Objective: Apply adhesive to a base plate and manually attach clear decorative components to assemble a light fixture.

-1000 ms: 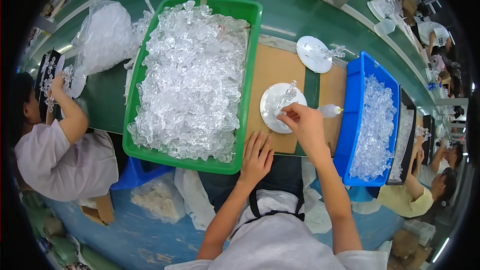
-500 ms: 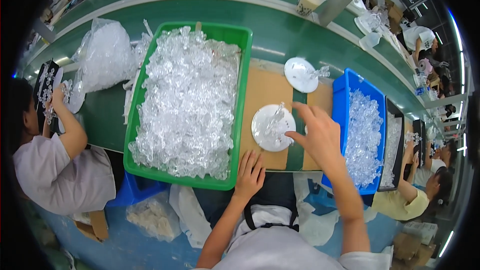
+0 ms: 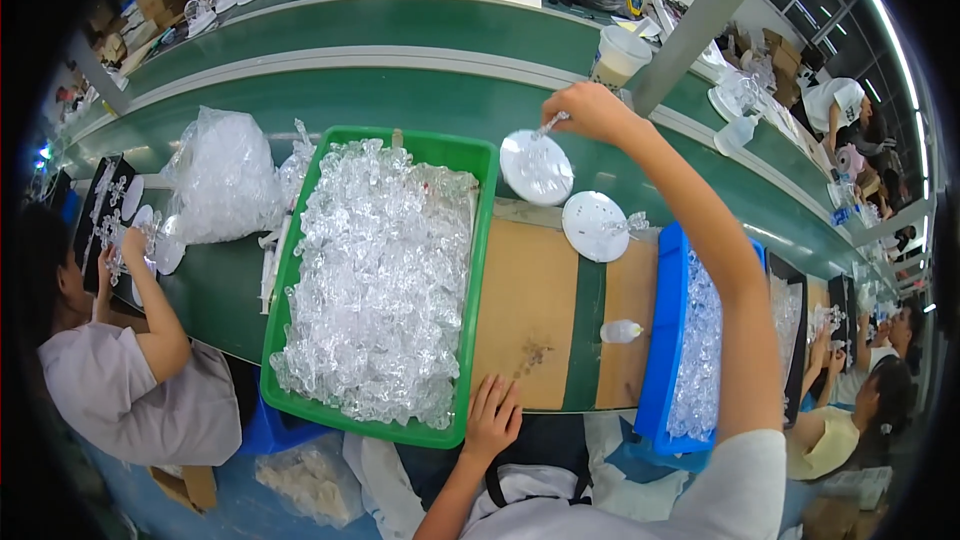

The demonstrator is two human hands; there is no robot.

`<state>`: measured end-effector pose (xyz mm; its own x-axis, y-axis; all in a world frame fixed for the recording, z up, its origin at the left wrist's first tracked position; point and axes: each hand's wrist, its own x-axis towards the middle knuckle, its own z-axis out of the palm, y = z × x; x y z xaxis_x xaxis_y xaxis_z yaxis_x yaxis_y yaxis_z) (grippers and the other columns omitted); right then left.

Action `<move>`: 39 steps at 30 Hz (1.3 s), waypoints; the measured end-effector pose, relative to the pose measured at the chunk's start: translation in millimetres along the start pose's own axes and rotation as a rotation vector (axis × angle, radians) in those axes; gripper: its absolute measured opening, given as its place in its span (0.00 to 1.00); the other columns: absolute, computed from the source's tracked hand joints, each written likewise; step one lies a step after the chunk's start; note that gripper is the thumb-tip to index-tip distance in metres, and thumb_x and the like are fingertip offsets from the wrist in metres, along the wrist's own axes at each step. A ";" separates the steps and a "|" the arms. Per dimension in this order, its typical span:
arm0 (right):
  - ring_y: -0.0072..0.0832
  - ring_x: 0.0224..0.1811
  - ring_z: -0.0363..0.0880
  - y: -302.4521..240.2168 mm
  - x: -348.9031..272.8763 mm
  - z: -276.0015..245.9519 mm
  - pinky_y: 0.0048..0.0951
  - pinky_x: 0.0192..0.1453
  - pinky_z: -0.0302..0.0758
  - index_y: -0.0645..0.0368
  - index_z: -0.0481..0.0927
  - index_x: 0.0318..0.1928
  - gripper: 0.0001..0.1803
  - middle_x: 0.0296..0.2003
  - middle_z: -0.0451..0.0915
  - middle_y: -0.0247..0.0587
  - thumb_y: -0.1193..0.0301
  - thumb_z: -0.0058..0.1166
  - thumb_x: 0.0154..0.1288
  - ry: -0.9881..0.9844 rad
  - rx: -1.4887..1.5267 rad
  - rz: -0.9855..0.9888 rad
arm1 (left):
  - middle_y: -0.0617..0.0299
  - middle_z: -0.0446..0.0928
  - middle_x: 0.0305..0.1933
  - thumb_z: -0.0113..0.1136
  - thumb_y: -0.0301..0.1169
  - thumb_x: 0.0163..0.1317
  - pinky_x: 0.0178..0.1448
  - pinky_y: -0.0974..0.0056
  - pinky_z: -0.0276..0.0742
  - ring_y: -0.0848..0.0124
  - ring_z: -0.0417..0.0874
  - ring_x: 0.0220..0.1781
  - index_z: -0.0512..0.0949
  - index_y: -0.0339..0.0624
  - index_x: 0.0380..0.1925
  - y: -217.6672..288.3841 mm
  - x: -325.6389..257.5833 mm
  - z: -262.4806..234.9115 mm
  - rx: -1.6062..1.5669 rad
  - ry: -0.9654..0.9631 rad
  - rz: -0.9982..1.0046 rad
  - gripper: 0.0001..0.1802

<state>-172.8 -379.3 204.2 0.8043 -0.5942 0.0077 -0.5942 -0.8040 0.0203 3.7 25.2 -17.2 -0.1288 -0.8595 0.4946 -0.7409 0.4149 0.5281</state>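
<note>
My right hand [image 3: 592, 112] is stretched far across the bench, fingers pinched on the top of a clear plastic figure [image 3: 546, 145]. That figure stands on a white round disc [image 3: 520, 180], which is over the green belt. A second white disc [image 3: 592, 230], with another clear piece at its right edge, lies just nearer to me. My left hand [image 3: 492, 415] lies flat at the front edge of the cardboard, fingers stretched out, holding nothing. Beside it is a green bin [image 3: 487, 230] heaped with clear plastic pieces [image 3: 380, 280].
On the right stands a blue bin [image 3: 650, 380] of clear pieces, partly behind my right arm. A small bottle [image 3: 622, 331] lies on the cardboard [image 3: 525, 290]. A cup [image 3: 618, 55] stands near a grey post. People sit working at left and right; a plastic bag [image 3: 225, 180] lies left.
My right hand has moved away from me, and the nearer disc with its clear figure has gone from the cardboard to the belt. The small bottle now shows. The view has tilted up.
</note>
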 end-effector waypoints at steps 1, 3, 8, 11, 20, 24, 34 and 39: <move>0.37 0.40 0.79 27.5 -3.9 18.7 0.37 0.42 0.76 0.47 0.82 0.39 0.12 0.34 0.82 0.37 0.71 0.59 0.50 0.009 -0.016 0.106 | 0.53 0.73 0.56 0.55 0.36 0.57 0.57 0.55 0.65 0.55 0.72 0.59 0.78 0.46 0.48 4.2 0.3 0.2 0.000 -0.013 0.002 0.19; 0.41 0.44 0.78 39.2 -5.0 30.0 0.40 0.47 0.75 0.49 0.80 0.43 0.16 0.36 0.82 0.41 0.69 0.60 0.50 0.205 0.068 0.218 | 0.54 0.73 0.56 0.55 0.36 0.56 0.58 0.55 0.64 0.56 0.72 0.59 0.79 0.47 0.48 1.6 1.0 -1.1 0.026 -0.016 -0.007 0.18; 0.42 0.26 0.82 -8.3 -78.7 -12.5 0.41 0.36 0.78 0.69 0.77 0.34 0.38 0.22 0.80 0.56 0.38 0.45 0.58 -0.209 0.086 0.887 | 0.55 0.74 0.55 0.55 0.35 0.55 0.58 0.56 0.64 0.57 0.72 0.59 0.80 0.48 0.46 -0.4 -4.0 -5.3 0.074 -0.007 -0.033 0.17; 0.37 0.16 0.79 -74.2 -114.3 -9.6 0.32 0.26 0.76 0.66 0.79 0.30 0.33 0.22 0.80 0.50 0.43 0.44 0.63 -0.452 0.533 1.048 | 0.55 0.74 0.55 0.55 0.35 0.55 0.57 0.57 0.65 0.58 0.72 0.59 0.80 0.48 0.46 -5.5 -8.2 -3.8 0.067 0.010 -0.013 0.18; 0.44 0.29 0.81 -60.3 -149.0 14.6 0.40 0.31 0.75 0.56 0.73 0.42 0.14 0.26 0.80 0.48 0.69 0.57 0.55 -0.040 0.037 0.567 | 0.51 0.71 0.56 0.57 0.34 0.55 0.57 0.54 0.66 0.54 0.70 0.60 0.78 0.44 0.48 5.8 7.8 -14.7 -0.046 -0.052 -0.035 0.19; 0.47 0.33 0.79 -75.8 -114.1 -14.2 0.44 0.35 0.74 0.52 0.73 0.41 0.14 0.27 0.78 0.48 0.74 0.56 0.51 -0.039 0.289 0.246 | 0.45 0.66 0.60 0.57 0.34 0.56 0.61 0.51 0.63 0.51 0.69 0.61 0.75 0.42 0.51 19.5 21.2 -29.7 -0.128 -0.059 -0.121 0.21; 0.41 0.37 0.80 -158.2 -22.0 -12.5 0.39 0.41 0.77 0.52 0.78 0.45 0.16 0.32 0.81 0.45 0.66 0.55 0.55 -0.030 0.575 -0.161 | 0.47 0.61 0.65 0.53 0.41 0.60 0.68 0.40 0.50 0.52 0.56 0.70 0.70 0.46 0.58 4.4 62.2 -9.8 0.070 -0.258 -0.104 0.25; 0.46 0.37 0.80 -189.4 81.7 72.3 0.40 0.42 0.76 0.57 0.80 0.41 0.16 0.33 0.81 0.48 0.62 0.57 0.54 0.122 0.301 0.344 | 0.48 0.61 0.65 0.52 0.42 0.61 0.67 0.36 0.48 0.52 0.56 0.70 0.70 0.46 0.57 14.5 62.9 -7.4 0.094 -0.239 -0.077 0.26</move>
<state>5.0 -277.1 128.7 0.5448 -0.8347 0.0813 -0.7868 -0.5422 -0.2950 -10.3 -20.7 26.6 -0.2134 -0.9383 0.2722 -0.8110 0.3255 0.4862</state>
